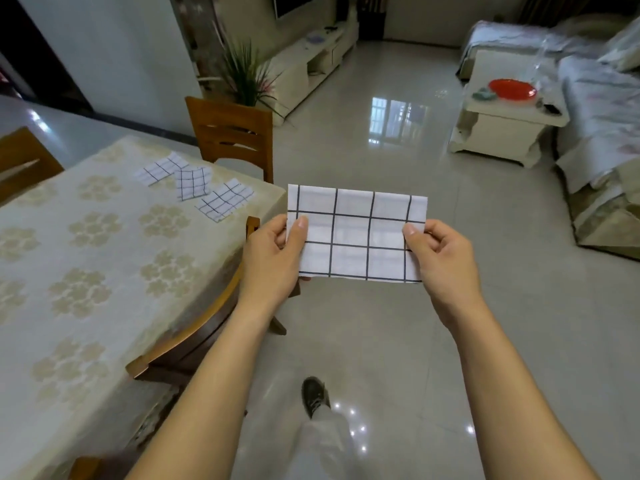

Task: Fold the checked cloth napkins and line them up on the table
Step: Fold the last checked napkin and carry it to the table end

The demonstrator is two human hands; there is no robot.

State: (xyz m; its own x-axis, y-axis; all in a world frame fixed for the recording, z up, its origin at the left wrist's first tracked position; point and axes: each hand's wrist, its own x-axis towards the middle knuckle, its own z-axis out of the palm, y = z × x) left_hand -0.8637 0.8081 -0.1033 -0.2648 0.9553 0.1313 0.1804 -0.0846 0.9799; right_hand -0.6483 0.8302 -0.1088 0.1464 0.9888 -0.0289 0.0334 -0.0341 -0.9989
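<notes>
Both hands pinching napkin (356,233) taut: left hand (273,252), right hand (441,252) on short edges, ready for next fold. Three folded napkins (194,183) wait on worktop (86,237).

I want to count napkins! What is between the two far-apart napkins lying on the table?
In the head view, a third folded white checked cloth napkin lies between the far one and the near one, touching or overlapping both.
</notes>
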